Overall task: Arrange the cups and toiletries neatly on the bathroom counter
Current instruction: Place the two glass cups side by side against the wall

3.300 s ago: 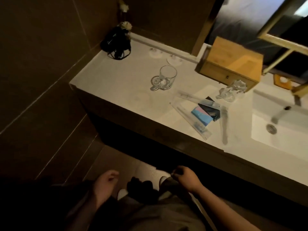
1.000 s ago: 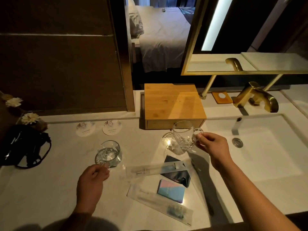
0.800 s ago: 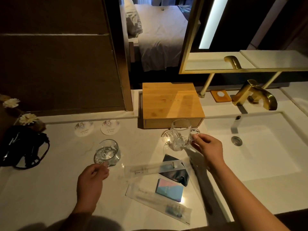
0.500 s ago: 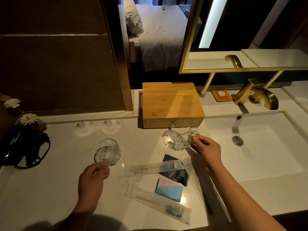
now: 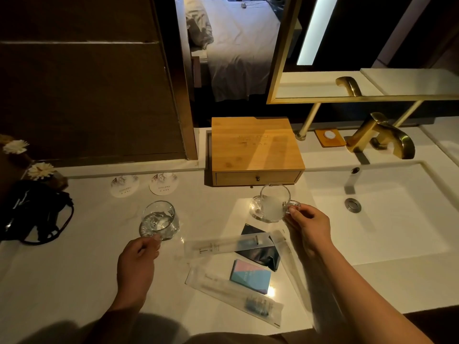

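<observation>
Spanning the whole view, the white counter (image 5: pixel 62 281) runs under both hands, with its broadest bare stretch to the left of the left hand's fingers and its front edge just behind the wrists. The sink basin (image 5: pixel 387 219) drops away right of the right hand's fingers, its near-left rim passing under that forearm. The wooden drawer box (image 5: pixel 255 150) stands beyond the right fingertips, close past the cup they hold. Between the two hands lie the sealed toothbrush packs (image 5: pixel 233 292), one angled toward the counter's front edge, with a dark sachet (image 5: pixel 258 252) and a small pastel box (image 5: pixel 249 275) among them. The right hand (image 5: pixel 309 225) pinches the handle of the right glass cup (image 5: pixel 273 203), which sits over a clear coaster. The left hand (image 5: pixel 136 264) closes its fingertips on the near rim of the left glass cup (image 5: pixel 159 220), which is tilted toward the hand. Two round paper coasters (image 5: pixel 144 184) lie beyond that cup, near the back edge.
</observation>
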A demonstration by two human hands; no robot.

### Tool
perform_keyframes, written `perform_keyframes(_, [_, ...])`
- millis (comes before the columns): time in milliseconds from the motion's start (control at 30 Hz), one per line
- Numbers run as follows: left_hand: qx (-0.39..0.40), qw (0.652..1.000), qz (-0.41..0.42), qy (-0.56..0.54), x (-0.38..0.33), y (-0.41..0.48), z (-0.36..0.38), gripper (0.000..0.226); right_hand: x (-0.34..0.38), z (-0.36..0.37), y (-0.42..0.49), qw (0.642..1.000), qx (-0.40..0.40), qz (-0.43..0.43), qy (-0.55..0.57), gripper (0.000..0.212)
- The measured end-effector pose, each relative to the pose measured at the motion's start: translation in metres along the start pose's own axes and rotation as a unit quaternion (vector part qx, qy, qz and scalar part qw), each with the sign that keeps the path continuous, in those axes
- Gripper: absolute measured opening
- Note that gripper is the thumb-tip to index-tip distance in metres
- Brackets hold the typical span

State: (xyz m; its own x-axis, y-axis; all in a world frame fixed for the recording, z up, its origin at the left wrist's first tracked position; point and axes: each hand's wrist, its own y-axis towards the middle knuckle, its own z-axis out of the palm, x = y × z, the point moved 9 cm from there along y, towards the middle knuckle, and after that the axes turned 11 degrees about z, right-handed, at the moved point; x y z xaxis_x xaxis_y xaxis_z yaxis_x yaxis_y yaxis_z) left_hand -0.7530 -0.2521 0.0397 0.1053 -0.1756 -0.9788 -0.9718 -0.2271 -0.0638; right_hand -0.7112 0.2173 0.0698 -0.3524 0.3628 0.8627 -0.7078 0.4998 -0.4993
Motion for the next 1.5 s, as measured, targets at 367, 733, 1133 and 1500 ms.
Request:
perform_keyframes(367, [-0.001,1.000,0.002,0.000,-0.002,0.000,0.000,0.034,0.000,-0.008,0.007,0.991,0.002,-0.011,-0.130,0.023])
perform_keyframes(733, [0.008,1.000,0.009,0.024,-0.001,0.001,-0.001,0.035,0.031,-0.014,-0.013,0.956,0.014,-0.083,-0.281,0.045])
perform_keyframes(1133, [0.004,1.000,-0.009,0.024,0.002,0.004,-0.005,0.035,0.046,0.007,-0.016,0.887,-0.006,-0.163,-0.433,0.019])
perform_keyframes(1500, [-0.018,0.998,-0.013,0.051,-0.003,0.010,-0.015,0.032,0.038,0.045,-0.024,0.917,0.001,-0.154,-0.368,0.013])
